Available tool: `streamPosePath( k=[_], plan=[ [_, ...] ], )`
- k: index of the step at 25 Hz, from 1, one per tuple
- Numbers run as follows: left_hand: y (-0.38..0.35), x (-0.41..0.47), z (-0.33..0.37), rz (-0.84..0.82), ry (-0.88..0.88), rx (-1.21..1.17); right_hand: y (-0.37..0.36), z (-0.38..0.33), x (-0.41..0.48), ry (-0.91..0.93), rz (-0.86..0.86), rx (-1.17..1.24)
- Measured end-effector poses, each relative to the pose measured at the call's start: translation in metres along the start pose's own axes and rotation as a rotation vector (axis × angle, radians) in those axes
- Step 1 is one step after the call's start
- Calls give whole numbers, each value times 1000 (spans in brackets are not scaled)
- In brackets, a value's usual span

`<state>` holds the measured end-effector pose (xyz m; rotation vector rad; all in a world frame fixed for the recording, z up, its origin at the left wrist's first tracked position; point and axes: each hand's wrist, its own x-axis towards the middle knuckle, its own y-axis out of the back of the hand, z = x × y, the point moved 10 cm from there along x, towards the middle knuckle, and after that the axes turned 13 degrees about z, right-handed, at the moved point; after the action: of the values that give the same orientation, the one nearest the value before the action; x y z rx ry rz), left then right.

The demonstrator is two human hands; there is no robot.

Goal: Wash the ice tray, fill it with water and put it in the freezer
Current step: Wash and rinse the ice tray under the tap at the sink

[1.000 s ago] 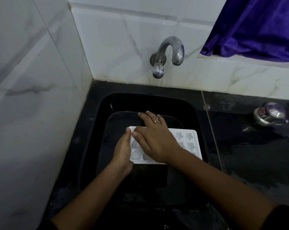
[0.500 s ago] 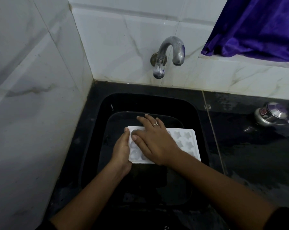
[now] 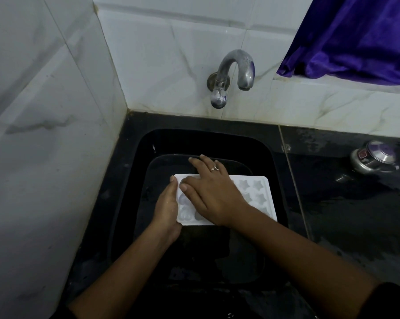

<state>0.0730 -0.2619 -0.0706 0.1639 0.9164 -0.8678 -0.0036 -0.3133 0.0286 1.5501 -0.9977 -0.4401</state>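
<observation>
A white ice tray (image 3: 262, 199) with star and heart shaped cells lies flat inside the black sink (image 3: 274, 157). My left hand (image 3: 168, 208) grips the tray's left edge, thumb along the rim. My right hand (image 3: 214, 192), with a ring on one finger, lies flat across the tray's left and middle cells, fingers spread and reaching past its far edge. The right-hand star cells stay uncovered. The metal tap (image 3: 234, 74) on the back wall stands above the sink; no water runs from it.
White marble-look tiles close off the left and back. A wet black counter (image 3: 355, 203) extends to the right, with a small steel lidded pot (image 3: 373, 157) on it. A purple curtain (image 3: 355, 35) hangs at the upper right.
My right hand has slid a little to the left over the tray. The tray and my left hand have hardly moved.
</observation>
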Motion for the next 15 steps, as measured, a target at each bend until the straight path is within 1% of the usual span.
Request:
streamPosePath(
  k=[2, 4, 6, 8, 13, 15],
  plan=[
    [0, 0, 1, 25, -24, 19, -2, -3, 1, -4, 13, -4],
    [2, 1, 6, 23, -32, 25, -10, -10, -4, 38, -27, -12],
    [4, 1, 4, 14, -20, 33, -11, -9, -5, 49, -40, -11],
    [4, 0, 2, 9, -4, 40, -4, -3, 0, 16, -8, -1],
    [6, 5, 2, -16, 72, -42, -4, 0, -8, 12, -45, 14],
    [6, 7, 2, -4, 59, -45, 6, -3, -9, 10, -16, 44]
  ],
)
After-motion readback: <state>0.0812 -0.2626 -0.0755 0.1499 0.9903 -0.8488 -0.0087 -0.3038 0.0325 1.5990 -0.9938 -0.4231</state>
